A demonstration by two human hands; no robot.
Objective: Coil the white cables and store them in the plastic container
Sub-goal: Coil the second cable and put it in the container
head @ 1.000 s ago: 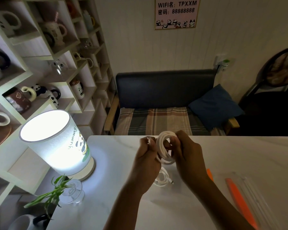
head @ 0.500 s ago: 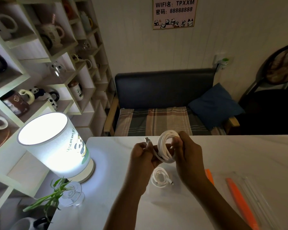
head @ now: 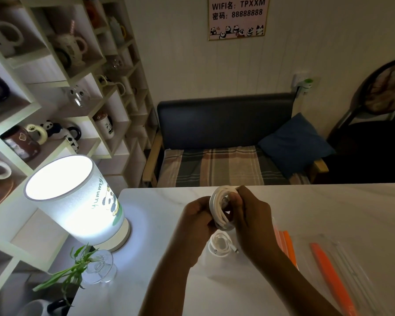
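1. Coiling is the step in hand, by our reading: we hold a white cable coil point(head: 222, 209) upright above the surface point(head: 160, 226), to the right of the lit lamp point(head: 78, 199).
2. Our left hand point(head: 197, 216) has its grip pressed together on the lamp-side edge of that coil, fingers curled round the strands.
3. Our right hand point(head: 252, 215) pinches the far side of the coil; its fingertips point(head: 234, 199) reach into the ring, where a plug end seems to sit, though it is too small for us to be sure.
4. A second, smaller coil point(head: 220, 244) lies flat on the surface just below the held one, on the same side of the lamp, with its connector end poking out to the right.
5. The plastic container point(head: 324, 265) lies further right of the lamp, a clear flat thing with orange strips point(head: 328, 267); we cannot tell whether it is open.
6. We judge the held coil nearly finished: the loops look even, and what remains is to tuck or secure the loose end so that the ring does not spring apart.
7. The next move calls for keeping the pinch firm while one hand lets go, then carrying the coil right, away from the lamp, to the container.
8. The small coil on the surface must follow it.
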